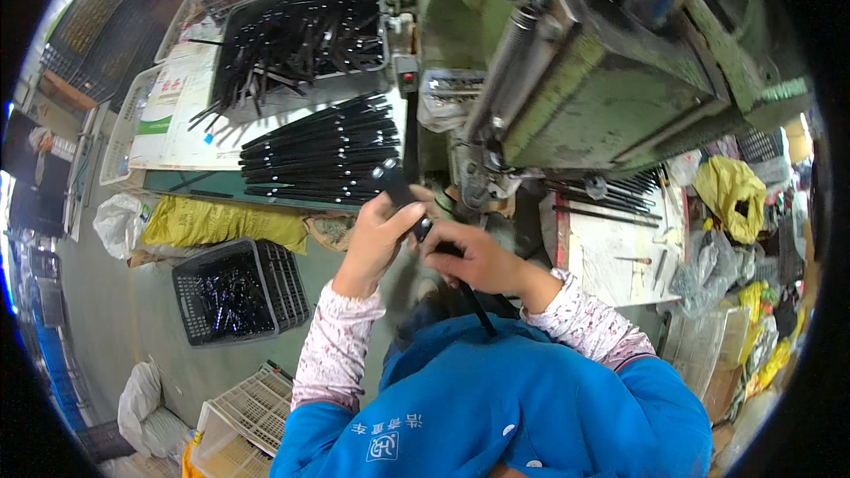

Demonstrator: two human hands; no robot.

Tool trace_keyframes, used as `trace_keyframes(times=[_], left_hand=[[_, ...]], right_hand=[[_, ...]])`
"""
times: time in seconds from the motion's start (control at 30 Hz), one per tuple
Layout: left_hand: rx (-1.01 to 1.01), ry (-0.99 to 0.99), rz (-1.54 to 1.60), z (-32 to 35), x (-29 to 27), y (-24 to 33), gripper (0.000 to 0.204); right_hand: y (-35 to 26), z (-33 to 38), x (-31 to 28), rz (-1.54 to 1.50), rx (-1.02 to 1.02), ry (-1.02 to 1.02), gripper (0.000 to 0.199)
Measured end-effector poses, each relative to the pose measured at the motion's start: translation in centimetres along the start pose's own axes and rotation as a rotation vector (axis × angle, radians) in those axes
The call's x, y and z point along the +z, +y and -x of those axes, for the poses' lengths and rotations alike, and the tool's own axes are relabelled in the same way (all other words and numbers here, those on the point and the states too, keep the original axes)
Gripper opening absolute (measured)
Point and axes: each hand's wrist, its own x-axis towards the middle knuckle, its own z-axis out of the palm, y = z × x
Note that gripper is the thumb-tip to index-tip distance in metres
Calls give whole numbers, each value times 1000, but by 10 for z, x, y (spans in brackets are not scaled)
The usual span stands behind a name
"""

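A long black strip (397,186) with shiny round spots, perhaps metal studs, slants between my hands in front of my chest. My left hand (372,243) is closed round its upper part, thumb on top. Lower down, the fingers of my right hand (478,258) wrap the same strip, and its thin tail runs down to my blue jacket. Just beyond my left hand, many similar black strips (314,155) lie in a fanned row on the white worktop (190,115). Whether the strip is metal or plastic I cannot tell.
A grey crate (305,93) heaped with black strips stands on the worktop. A green machine (611,97) rises ahead right. More strips (611,199) lie on the right-hand table (611,257). Black baskets (279,283) with small dark parts and a yellow sack (226,223) sit at left.
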Motion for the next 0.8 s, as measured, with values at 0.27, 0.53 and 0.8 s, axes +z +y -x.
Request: trace_keyframes(times=[0.27, 0.53, 0.8], left_hand=[[145, 254, -130, -52, 64, -14, 11], [128, 214, -114, -67, 71, -27, 10], [80, 219, -122, -71, 66, -26, 11]], right_hand=[[16, 42, -52, 292, -20, 421, 14], [13, 42, -62, 442, -59, 697, 15], [38, 3, -62, 642, -340, 861, 21]])
